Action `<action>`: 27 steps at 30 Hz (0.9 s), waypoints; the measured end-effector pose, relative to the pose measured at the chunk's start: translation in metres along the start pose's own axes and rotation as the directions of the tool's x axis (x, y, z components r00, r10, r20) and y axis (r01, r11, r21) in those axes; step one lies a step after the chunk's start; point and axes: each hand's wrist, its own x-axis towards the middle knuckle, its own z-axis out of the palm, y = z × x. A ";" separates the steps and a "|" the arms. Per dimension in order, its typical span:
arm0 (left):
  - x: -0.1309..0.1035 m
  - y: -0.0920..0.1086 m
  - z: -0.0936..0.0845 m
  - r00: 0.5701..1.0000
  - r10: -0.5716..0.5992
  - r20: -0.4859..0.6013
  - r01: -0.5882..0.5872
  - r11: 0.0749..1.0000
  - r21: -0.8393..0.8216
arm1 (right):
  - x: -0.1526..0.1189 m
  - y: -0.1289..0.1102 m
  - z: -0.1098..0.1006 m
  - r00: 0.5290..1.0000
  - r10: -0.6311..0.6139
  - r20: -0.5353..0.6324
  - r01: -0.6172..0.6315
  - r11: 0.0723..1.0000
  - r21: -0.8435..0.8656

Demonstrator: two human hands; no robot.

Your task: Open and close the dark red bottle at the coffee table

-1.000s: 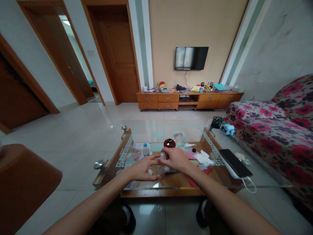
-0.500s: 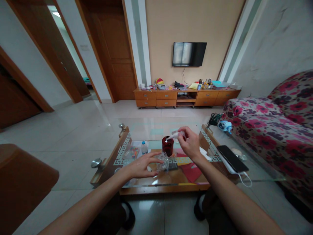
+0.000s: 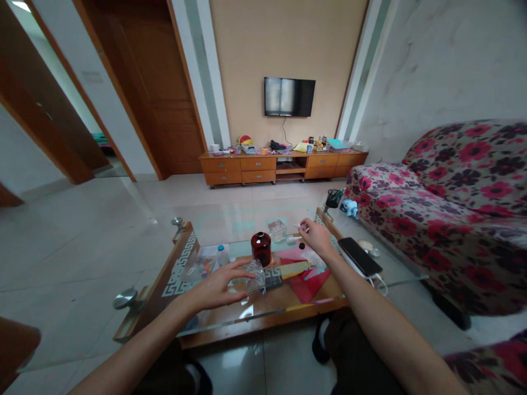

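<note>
On the glass table, my left hand has its thumb and fingers around a clear plastic item. A dark red-brown bottle stands upright just beyond it. To the right, my right hand pinches a small white object, too small to make out fully. Near that hand lie a small black cap and a white piece. A clear square container sits behind the bottle.
A small blue-capped bottle stands left of the brown bottle. The phone lies on the table's right side with a white cable. A flowered sofa is at the right.
The view has turned right, so the scene sits further left. My right hand has moved away from the brown bottle's mouth to its right. My left hand stays at the clear plastic item.
</note>
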 end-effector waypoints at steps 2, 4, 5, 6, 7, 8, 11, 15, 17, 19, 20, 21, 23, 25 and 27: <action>-0.001 0.000 -0.001 1.000 0.005 0.006 -0.005 1.000 -0.011 | 0.002 -0.003 0.005 0.999 0.014 0.043 -0.012 0.999 -0.050; -0.003 0.001 -0.003 1.000 0.010 -0.001 -0.010 1.000 -0.030 | 0.004 -0.007 0.010 0.995 0.032 0.090 -0.023 0.995 -0.093; -0.004 0.002 -0.004 1.000 0.009 -0.005 -0.010 0.999 -0.039 | 0.006 -0.009 0.013 0.992 0.033 0.121 -0.020 0.994 -0.108; -0.005 0.003 -0.006 1.000 0.006 -0.012 -0.006 0.999 -0.045 | 0.006 -0.012 0.016 0.987 0.026 0.156 -0.008 0.993 -0.116; -0.006 0.004 -0.007 1.000 0.001 -0.014 -0.002 0.999 -0.049 | 0.007 -0.014 0.018 0.981 0.015 0.192 0.008 0.993 -0.119; -0.007 0.006 -0.008 1.000 -0.002 -0.013 0.001 0.999 -0.050 | 0.007 -0.016 0.021 0.975 0.003 0.222 0.024 0.993 -0.118; -0.008 0.009 -0.009 1.000 0.006 -0.006 -0.006 0.999 -0.040 | 0.004 -0.021 0.025 0.967 -0.021 0.255 0.051 0.993 -0.110; -0.008 0.008 -0.009 1.000 0.028 -0.012 -0.028 0.999 -0.034 | 0.003 -0.028 0.023 0.973 -0.036 0.228 0.061 0.993 -0.105; -0.007 0.006 -0.008 0.999 0.031 -0.016 -0.032 0.999 -0.037 | 0.004 -0.034 0.019 0.984 -0.096 0.148 0.103 0.994 -0.042; -0.007 0.005 -0.008 1.000 0.028 -0.012 -0.029 0.999 -0.040 | 0.005 -0.044 0.015 0.984 -0.176 0.008 0.174 0.980 0.094; -0.006 0.005 -0.008 1.000 0.026 -0.007 -0.026 0.999 -0.041 | 0.004 -0.050 0.014 0.976 -0.205 -0.066 0.214 0.961 0.174; -0.006 0.005 -0.008 1.000 0.023 -0.002 -0.023 0.999 -0.041 | 0.004 -0.056 0.014 0.966 -0.224 -0.125 0.249 0.936 0.249; -0.005 0.005 -0.008 1.000 0.015 0.002 -0.015 0.999 -0.034 | 0.001 -0.068 0.014 0.952 -0.250 -0.174 0.298 0.887 0.352; -0.004 0.006 -0.008 1.000 0.010 0.001 -0.010 1.000 -0.030 | -0.003 -0.078 0.017 0.943 -0.289 -0.164 0.331 0.857 0.396; -0.002 0.006 -0.007 1.000 0.010 -0.005 -0.010 0.999 -0.036 | -0.006 -0.085 0.021 0.936 -0.326 -0.135 0.352 0.845 0.402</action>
